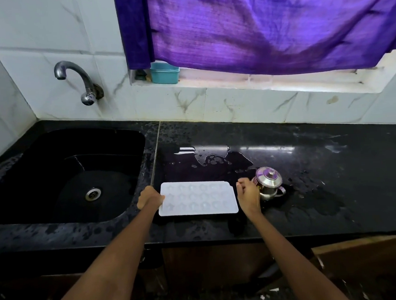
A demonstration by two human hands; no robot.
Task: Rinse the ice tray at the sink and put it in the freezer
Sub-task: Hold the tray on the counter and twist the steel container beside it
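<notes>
A white ice tray (198, 198) with several round moulds lies flat on the black counter (312, 188), just right of the sink (76, 163). My left hand (150, 197) grips the tray's left edge, fingers curled around it. My right hand (248, 194) is at the tray's right edge with its fingers curled; whether it holds the edge is hidden. The black sink is at the left with a metal drain (93, 194). A curved metal tap (77, 78) comes out of the tiled wall above the sink; no water is running.
A small lidded steel pot (268, 182) stands right behind my right hand. Puddles of water (211, 156) lie on the counter behind the tray. A teal plastic box (164, 73) sits on the window ledge under a purple curtain (265, 23).
</notes>
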